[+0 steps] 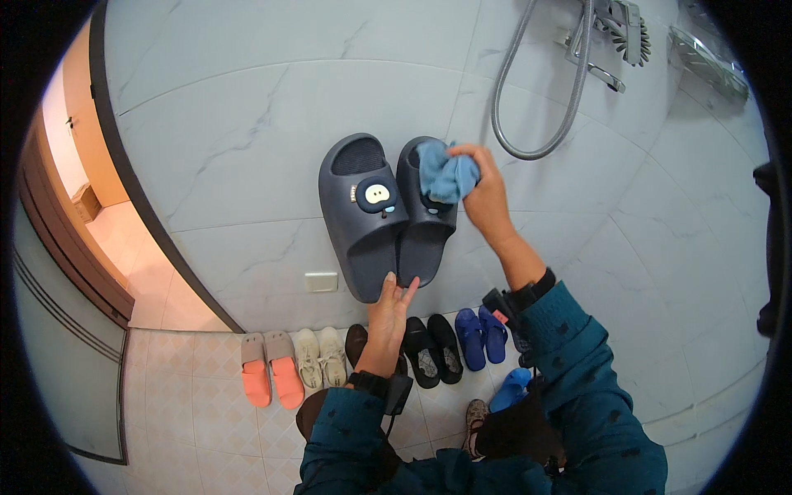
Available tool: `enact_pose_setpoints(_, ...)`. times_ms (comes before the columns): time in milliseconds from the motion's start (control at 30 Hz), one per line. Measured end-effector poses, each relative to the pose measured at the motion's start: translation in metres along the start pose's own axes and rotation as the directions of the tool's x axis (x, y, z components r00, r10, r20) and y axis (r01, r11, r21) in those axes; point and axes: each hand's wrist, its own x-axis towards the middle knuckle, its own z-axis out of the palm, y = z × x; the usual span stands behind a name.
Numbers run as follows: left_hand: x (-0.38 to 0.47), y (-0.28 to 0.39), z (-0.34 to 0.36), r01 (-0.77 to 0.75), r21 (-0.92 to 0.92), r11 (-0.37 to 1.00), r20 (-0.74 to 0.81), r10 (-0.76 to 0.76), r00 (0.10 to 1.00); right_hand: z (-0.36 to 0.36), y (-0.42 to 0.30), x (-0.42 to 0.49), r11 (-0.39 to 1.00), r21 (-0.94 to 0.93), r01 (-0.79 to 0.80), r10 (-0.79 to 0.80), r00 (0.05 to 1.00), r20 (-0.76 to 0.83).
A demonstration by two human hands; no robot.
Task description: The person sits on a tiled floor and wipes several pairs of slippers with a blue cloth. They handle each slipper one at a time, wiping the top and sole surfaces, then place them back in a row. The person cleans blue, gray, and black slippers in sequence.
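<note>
A pair of dark grey slide slippers (357, 238) is held up side by side before the wall, each strap bearing a round cartoon charm. My left hand (390, 315) grips both at their heel ends from below. In my right hand (486, 198) is a crumpled blue cloth (447, 173), which lies over the strap and charm of the right-hand slipper (433, 238). The cloth hides most of that charm. The left-hand slipper's charm (376, 194) is fully visible.
Along the wall's foot stand grey-and-coral slides (272, 371), cream sneakers (320, 359), brown shoes (356, 343), black shoes (433, 352) and dark blue slippers (481, 337). A bright blue slipper (510, 390) lies near my foot. A shower hose (575, 111) hangs upper right; a doorway (167, 278) opens left.
</note>
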Motion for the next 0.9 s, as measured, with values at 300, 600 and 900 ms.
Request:
enact_pose_setpoints(300,0.003,-0.002,-0.001,0.019,-0.001,1.0,-0.036,-0.02,0.999,0.045,0.027,-0.092,0.777,0.426,-0.463,0.595,0.761,-0.258)
enact_pose_setpoints(600,0.003,-0.002,-0.002,0.03,0.033,0.999,0.015,-0.03,0.999,0.034,0.01,-0.128,0.859,0.256,-0.443,0.484,0.866,-0.125)
enact_pose_setpoints(900,-0.003,0.001,0.001,0.055,0.07,0.996,0.024,-0.057,0.998,0.012,0.014,-0.089,0.963,-0.121,-0.239,0.239,0.971,-0.013)
